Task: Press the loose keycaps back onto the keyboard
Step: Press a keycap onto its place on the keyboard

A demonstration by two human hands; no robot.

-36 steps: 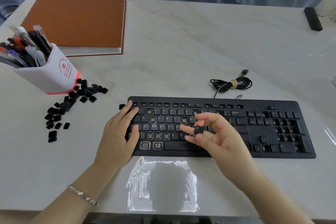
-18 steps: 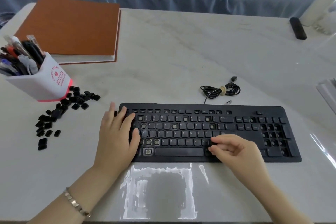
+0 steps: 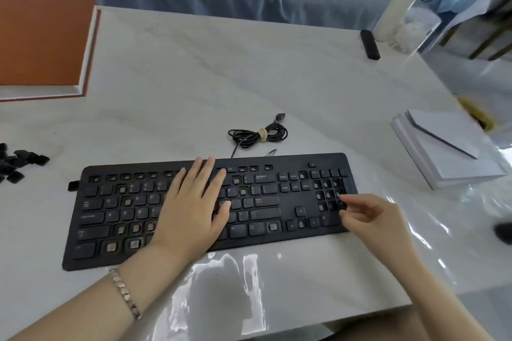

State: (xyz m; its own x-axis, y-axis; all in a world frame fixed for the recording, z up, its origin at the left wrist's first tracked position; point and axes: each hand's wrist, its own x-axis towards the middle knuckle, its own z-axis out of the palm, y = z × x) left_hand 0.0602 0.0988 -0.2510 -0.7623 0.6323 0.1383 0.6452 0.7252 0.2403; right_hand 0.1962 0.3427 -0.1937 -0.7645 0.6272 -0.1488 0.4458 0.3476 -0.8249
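Note:
The black keyboard [image 3: 293, 202] lies across the white table, with several open sockets in its left half and in the number pad. My left hand [image 3: 191, 207] rests flat on the middle of the keyboard, fingers straight. At the number pad on the right end, my right hand [image 3: 371, 219] has its fingers curled and pinches a small black keycap [image 3: 343, 204] between thumb and fingertips, right over the pad's sockets. A pile of loose keycaps [image 3: 16, 163] sits at the left edge of view. One more keycap [image 3: 73, 185] lies against the keyboard's left end.
The coiled keyboard cable [image 3: 257, 135] lies just behind the keyboard. An orange-covered book [image 3: 41, 41] is at the back left. A stack of white paper [image 3: 443, 147] sits at the right, and a black bar [image 3: 370, 44] and a white bottle [image 3: 399, 8] at the back right.
My right hand moved from the main key block to the number pad. My left hand shifted from the keyboard's left end to its middle. The view swung right, so the pen cup is out of sight.

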